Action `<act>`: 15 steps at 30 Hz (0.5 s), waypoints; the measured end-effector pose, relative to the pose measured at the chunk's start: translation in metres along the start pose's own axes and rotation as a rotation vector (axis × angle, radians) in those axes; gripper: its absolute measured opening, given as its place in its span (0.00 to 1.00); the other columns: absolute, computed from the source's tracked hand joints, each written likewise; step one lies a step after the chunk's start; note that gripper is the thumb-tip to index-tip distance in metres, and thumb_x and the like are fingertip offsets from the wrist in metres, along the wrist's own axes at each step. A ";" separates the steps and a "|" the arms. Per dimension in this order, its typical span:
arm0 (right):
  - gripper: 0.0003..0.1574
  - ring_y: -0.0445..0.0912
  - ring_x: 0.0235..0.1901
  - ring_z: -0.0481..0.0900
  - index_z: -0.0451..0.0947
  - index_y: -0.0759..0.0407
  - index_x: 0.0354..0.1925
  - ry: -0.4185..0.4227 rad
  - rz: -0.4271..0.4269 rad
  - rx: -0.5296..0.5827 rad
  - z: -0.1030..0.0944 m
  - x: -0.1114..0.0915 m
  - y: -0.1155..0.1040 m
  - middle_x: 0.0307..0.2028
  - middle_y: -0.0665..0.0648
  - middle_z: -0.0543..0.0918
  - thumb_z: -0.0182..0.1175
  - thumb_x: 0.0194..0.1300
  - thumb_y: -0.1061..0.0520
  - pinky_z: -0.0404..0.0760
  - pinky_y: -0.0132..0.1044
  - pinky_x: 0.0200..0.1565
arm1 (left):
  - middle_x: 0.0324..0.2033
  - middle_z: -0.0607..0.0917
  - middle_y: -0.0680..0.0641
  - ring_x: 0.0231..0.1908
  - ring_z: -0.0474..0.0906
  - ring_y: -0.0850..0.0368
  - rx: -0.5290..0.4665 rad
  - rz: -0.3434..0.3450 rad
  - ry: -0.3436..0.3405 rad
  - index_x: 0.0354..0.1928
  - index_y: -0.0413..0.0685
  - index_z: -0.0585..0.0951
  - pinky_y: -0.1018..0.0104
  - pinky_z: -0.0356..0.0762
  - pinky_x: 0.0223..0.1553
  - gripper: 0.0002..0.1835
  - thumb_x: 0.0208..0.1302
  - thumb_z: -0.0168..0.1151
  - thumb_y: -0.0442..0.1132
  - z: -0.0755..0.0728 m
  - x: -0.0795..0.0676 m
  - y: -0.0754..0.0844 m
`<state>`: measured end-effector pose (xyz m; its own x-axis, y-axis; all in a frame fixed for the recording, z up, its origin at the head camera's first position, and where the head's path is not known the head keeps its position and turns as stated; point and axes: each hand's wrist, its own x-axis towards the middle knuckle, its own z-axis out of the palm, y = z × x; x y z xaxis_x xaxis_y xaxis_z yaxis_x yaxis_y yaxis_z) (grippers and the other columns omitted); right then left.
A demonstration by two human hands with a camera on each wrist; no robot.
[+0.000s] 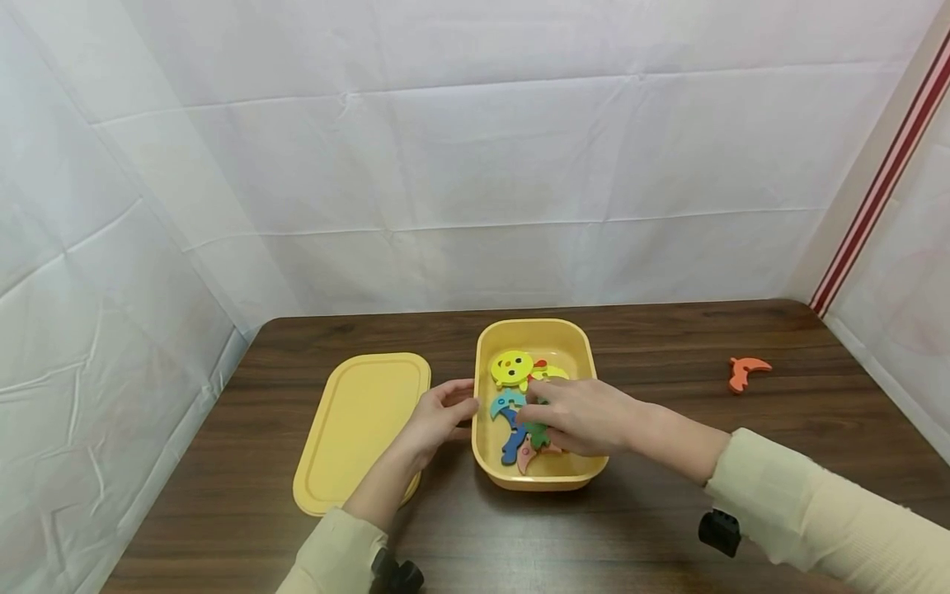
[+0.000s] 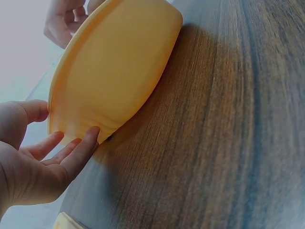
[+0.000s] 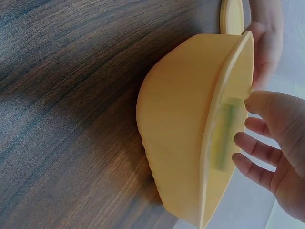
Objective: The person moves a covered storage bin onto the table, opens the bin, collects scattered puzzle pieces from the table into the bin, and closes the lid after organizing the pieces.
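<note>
A yellow plastic box (image 1: 539, 486) stands on the table with several flat, brightly coloured animal-like pieces inside. Among them are a yellow round piece with a face (image 1: 512, 368), a teal piece (image 1: 505, 402), a blue one (image 1: 513, 437) and a pink one (image 1: 525, 455). My left hand (image 1: 436, 419) touches the box's left side, its fingers spread along the outer wall in the left wrist view. Over the box's right rim reaches my right hand (image 1: 582, 412), fingers loosely bent above the pieces. In the right wrist view nothing shows between those fingers (image 3: 257, 148). Part of a green piece (image 1: 536, 434) lies hidden under this hand.
Left of the box lies its flat yellow lid (image 1: 364, 421) on the dark wooden table (image 1: 653, 528). An orange curved piece (image 1: 745, 373) lies apart at the right. White cloth (image 1: 460, 165) hangs behind the table and along its sides.
</note>
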<state>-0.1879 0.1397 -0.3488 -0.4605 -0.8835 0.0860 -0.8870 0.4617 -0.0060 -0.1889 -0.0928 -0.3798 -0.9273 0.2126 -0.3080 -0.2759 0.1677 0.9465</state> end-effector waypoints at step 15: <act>0.24 0.46 0.48 0.76 0.73 0.46 0.55 0.005 0.050 -0.063 0.001 -0.006 0.004 0.53 0.51 0.75 0.56 0.62 0.43 0.81 0.39 0.42 | 0.56 0.73 0.34 0.54 0.73 0.40 0.009 -0.004 0.009 0.62 0.37 0.67 0.52 0.78 0.47 0.24 0.65 0.53 0.36 0.000 -0.001 0.001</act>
<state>-0.1884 0.1470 -0.3500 -0.5042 -0.8587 0.0918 -0.8587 0.5098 0.0522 -0.1878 -0.0925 -0.3785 -0.9285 0.2028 -0.3112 -0.2776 0.1776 0.9441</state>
